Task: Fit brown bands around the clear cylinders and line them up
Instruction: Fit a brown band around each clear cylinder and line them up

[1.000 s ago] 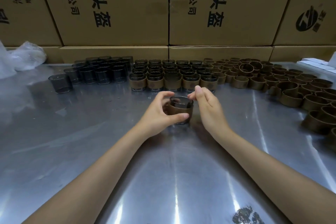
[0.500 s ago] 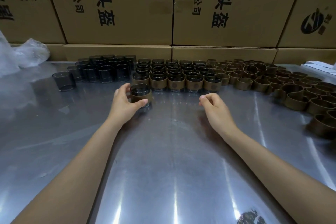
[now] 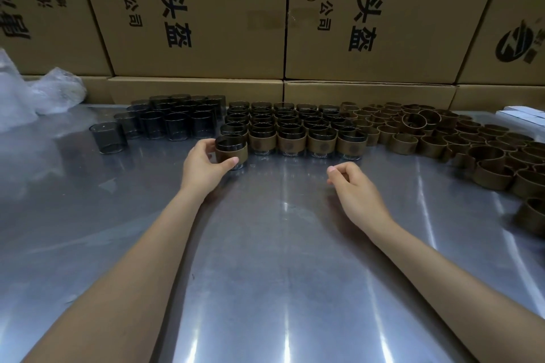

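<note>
- My left hand (image 3: 203, 166) grips the banded cylinder (image 3: 231, 151), thumb in front and fingers curled behind, upright on the steel table (image 3: 265, 259) at the left end of the front row of banded cylinders (image 3: 306, 140).
- My right hand (image 3: 352, 188) hovers over the table, fingers loosely curled, holding nothing.
- I see loose brown bands (image 3: 442, 132) at right, bare cylinders (image 3: 165, 121) at left.

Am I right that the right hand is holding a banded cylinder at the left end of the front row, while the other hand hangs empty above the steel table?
Not quite: it is the left hand that holds the banded cylinder at the left end of the front row. The right hand is the empty one above the steel table, as the head view shows.
</note>
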The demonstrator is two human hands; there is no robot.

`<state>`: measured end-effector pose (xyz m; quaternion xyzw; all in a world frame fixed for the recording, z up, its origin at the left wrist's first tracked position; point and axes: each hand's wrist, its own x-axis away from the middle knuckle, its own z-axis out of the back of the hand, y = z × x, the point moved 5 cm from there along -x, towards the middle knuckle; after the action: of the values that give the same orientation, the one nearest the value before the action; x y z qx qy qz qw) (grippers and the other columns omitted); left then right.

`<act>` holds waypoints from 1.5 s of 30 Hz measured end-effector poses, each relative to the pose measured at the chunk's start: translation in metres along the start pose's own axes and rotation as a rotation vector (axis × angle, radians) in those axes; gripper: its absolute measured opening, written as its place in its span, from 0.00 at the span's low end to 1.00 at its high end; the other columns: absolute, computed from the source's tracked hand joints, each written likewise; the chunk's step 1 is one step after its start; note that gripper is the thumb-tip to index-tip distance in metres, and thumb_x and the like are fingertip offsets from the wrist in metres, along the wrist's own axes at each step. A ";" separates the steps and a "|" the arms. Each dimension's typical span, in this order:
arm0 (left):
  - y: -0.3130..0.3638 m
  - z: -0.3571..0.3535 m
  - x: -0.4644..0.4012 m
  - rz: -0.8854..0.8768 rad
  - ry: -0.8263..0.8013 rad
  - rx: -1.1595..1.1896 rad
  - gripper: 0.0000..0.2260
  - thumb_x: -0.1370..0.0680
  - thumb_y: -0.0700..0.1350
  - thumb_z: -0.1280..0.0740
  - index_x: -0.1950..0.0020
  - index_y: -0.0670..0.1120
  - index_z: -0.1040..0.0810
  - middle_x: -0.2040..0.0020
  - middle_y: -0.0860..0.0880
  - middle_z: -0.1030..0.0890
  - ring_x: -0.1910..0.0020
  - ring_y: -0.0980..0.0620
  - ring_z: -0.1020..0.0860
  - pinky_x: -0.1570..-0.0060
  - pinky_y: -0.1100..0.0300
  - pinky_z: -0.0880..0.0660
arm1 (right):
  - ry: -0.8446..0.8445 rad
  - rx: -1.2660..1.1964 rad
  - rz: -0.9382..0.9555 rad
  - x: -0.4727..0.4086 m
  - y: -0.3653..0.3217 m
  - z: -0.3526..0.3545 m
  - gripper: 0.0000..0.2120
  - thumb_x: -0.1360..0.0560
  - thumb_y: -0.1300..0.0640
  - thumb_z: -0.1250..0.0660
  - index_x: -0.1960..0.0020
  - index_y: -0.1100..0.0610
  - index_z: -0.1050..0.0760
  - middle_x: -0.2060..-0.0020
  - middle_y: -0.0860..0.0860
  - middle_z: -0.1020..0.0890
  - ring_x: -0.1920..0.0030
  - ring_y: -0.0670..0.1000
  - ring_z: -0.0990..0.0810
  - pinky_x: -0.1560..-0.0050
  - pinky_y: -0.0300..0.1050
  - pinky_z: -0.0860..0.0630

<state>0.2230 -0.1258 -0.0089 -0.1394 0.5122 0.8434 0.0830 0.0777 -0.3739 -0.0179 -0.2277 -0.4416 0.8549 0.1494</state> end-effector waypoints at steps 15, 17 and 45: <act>0.003 -0.002 0.004 0.027 -0.010 -0.031 0.33 0.28 0.47 0.26 0.27 0.44 0.37 0.29 0.46 0.30 0.31 0.45 0.31 0.34 0.50 0.31 | -0.026 0.046 -0.010 0.005 -0.006 0.000 0.12 0.18 0.46 0.45 0.47 0.53 0.28 0.53 0.46 0.21 0.55 0.43 0.27 0.60 0.36 0.33; 0.004 -0.001 0.007 0.016 -0.006 -0.082 0.35 0.27 0.46 0.26 0.26 0.43 0.40 0.28 0.45 0.32 0.30 0.45 0.33 0.33 0.50 0.34 | -0.032 0.043 -0.012 0.005 -0.006 0.002 0.12 0.18 0.46 0.45 0.46 0.53 0.28 0.53 0.45 0.22 0.54 0.43 0.27 0.60 0.35 0.34; -0.082 0.102 -0.088 0.082 0.094 -1.171 0.25 0.22 0.56 0.45 0.34 0.43 0.24 0.22 0.40 0.47 0.24 0.40 0.53 0.27 0.44 0.57 | -0.103 0.225 0.127 0.003 -0.007 -0.010 0.03 0.21 0.51 0.38 0.53 0.47 0.27 0.58 0.43 0.22 0.49 0.47 0.26 0.52 0.45 0.30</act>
<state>0.3146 0.0027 -0.0050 -0.1795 -0.0310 0.9812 -0.0632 0.0806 -0.3622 -0.0180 -0.1926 -0.3346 0.9174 0.0968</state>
